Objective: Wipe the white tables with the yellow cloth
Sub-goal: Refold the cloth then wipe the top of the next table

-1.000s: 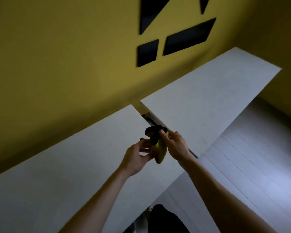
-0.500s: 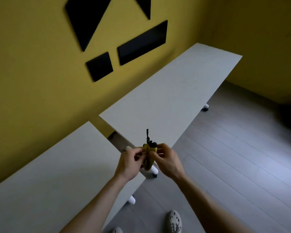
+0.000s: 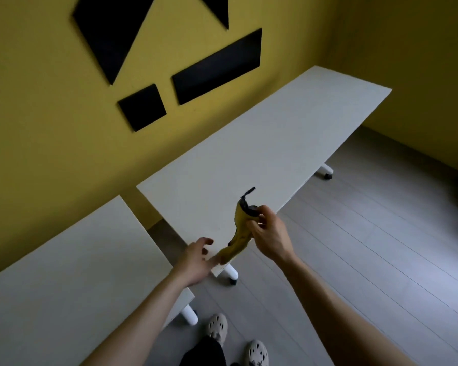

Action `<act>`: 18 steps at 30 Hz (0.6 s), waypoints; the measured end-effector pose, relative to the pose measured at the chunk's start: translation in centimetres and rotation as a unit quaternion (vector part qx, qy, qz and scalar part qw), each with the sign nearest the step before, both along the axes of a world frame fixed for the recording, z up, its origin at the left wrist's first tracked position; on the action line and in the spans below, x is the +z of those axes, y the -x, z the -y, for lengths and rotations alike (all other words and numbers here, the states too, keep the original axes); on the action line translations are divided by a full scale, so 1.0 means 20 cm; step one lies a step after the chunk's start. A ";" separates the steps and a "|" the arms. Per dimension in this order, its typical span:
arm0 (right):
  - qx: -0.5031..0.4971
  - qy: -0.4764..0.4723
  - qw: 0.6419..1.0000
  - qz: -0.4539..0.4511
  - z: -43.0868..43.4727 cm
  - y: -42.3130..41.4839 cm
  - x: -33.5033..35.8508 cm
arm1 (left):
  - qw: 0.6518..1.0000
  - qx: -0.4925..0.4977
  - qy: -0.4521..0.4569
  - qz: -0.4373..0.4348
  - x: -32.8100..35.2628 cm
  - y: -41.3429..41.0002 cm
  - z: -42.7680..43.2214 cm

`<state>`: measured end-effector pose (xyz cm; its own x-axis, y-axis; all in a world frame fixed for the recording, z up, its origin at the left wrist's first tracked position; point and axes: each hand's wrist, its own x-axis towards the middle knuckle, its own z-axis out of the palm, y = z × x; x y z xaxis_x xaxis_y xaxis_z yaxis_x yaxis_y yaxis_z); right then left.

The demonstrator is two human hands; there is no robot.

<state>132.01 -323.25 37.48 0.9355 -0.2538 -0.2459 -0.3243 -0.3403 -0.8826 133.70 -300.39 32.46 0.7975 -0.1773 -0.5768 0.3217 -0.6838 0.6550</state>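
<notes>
my right hand (image 3: 270, 239) pinches the yellow cloth (image 3: 239, 233) in curled fingers over the near corner of the counter (image 3: 275, 143) at 12 o'clock; my left hand (image 3: 193, 260), fingers loosely spread, touches its lower end.

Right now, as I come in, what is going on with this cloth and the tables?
A person stands beside two white tables along a yellow wall. The right hand pinches the upper part of the yellow cloth, which hangs bunched above the near corner of the far table. The left hand is open, its fingers reaching to the cloth's lower end. The cloth lies on neither the far table nor the near table, so wiping has not yet begun.
</notes>
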 end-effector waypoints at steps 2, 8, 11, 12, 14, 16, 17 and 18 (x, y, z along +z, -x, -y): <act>0.028 0.010 1.000 -0.004 -0.01 -0.05 0.01 | 1.000 0.008 -0.017 0.024 -0.07 -0.08 -0.03; 0.097 0.023 0.995 -0.015 0.00 -0.21 0.08 | 0.988 0.058 0.141 0.028 -0.10 -0.40 -0.06; 0.138 0.012 0.990 -0.034 0.00 -0.30 0.10 | 0.975 0.010 0.223 -0.018 -0.03 -0.52 -0.08; 0.146 0.010 0.988 -0.040 0.00 -0.33 0.10 | 0.970 -0.005 0.239 -0.034 -0.01 -0.56 -0.09; 0.159 0.015 0.985 -0.062 0.00 -0.38 0.08 | 0.970 -0.050 0.231 -0.050 0.04 -0.62 -0.12; 0.167 0.005 0.982 -0.093 0.02 -0.39 0.05 | 0.971 -0.119 0.193 -0.072 0.06 -0.69 -0.15; 0.169 -0.007 0.980 -0.108 0.02 -0.39 0.03 | 0.971 -0.149 0.171 -0.078 0.07 -0.72 -0.16; 0.165 -0.018 0.979 -0.120 0.03 -0.40 0.01 | 0.971 -0.166 0.151 -0.077 0.07 -0.75 -0.16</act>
<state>139.97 -323.85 37.65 0.8795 0.0656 -0.4714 -0.4007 -0.4325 -0.8077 148.80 -297.20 33.88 0.5756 -0.5901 -0.5661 0.2259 -0.5506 0.8036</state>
